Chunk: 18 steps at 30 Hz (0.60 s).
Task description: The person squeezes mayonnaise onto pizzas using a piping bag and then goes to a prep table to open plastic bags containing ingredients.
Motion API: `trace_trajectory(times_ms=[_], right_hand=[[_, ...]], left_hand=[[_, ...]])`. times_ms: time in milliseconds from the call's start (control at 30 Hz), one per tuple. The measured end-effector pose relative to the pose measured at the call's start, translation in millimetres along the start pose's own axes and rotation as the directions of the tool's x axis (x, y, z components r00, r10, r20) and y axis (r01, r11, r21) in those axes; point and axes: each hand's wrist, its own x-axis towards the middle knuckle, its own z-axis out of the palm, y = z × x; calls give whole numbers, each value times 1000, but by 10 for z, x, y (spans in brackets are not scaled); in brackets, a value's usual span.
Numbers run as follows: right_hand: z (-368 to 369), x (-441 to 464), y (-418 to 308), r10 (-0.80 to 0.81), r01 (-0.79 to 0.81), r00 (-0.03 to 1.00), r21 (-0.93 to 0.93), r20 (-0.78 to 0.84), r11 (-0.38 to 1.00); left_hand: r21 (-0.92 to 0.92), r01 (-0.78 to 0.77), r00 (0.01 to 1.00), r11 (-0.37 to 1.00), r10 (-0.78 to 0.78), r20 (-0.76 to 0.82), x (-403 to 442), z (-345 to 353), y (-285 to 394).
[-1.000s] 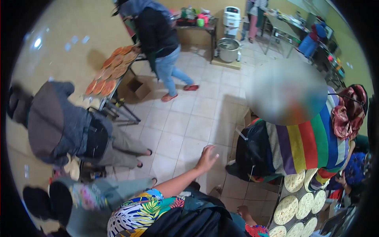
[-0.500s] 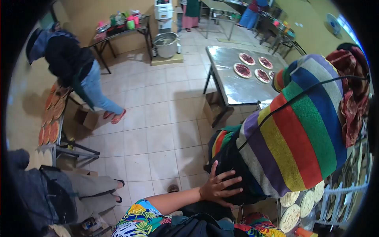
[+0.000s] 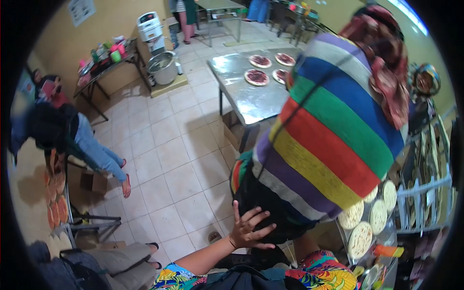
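My left hand (image 3: 249, 229) lies with spread fingers against the dark cloth at the lower back of a person in a striped top (image 3: 328, 130). Nothing is gripped in it. My right forearm (image 3: 305, 245) shows at the bottom, beyond the person's dark clothing, and the hand at its end is hidden. To the right of that person, several flat round breads (image 3: 360, 240) lie on a surface. Behind the person stands a metal table (image 3: 241, 104) bearing several round doughs with dark red topping (image 3: 256, 77).
A rack (image 3: 420, 193) stands at the right. A mixer with a metal bowl (image 3: 163, 68) is at the back, beside a cluttered table (image 3: 108, 65). Two people (image 3: 94, 140) (image 3: 116, 266) stand at the left near a table with orange-topped rounds (image 3: 59, 210). A box (image 3: 234, 129) sits under the metal table.
The view has swung right. My left hand, earlier raised in the air, has come to rest on the striped-top person's back. That person now stands more upright and covers part of the metal table.
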Motion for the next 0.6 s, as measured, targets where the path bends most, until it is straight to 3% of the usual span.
trace_trajectory(times_ms=[133, 200, 400, 467, 533, 567, 600], right_hand=[[-214, 208, -434, -186, 178, 983, -319, 6, 931], [-284, 320, -608, -230, 214, 973, -442, 19, 871], [-345, 663, -849, -311, 310, 944, -631, 113, 711], [-309, 790, -851, -333, 344, 931, -653, 147, 675], [-258, 901, -850, -352, 386, 916, -667, 194, 638], [-237, 955, -848, -360, 409, 907, -669, 220, 620], [-202, 1029, -837, -371, 433, 896, -669, 245, 604]], left_hand=[[29, 31, 998, 999, -32, 47, 80, -44, -71], [99, -34, 998, 994, 30, 47, 110, -70, -155], [51, -90, 994, 995, 93, -59, 199, -92, -404], [-34, -102, 980, 994, 94, -176, 164, -43, -550], [-106, 32, 890, 994, -77, -450, -7, 106, -773], [-423, 42, 766, 905, -301, -568, -81, 305, -821], [-432, 33, 773, 901, -297, -560, -515, -174, -818]])
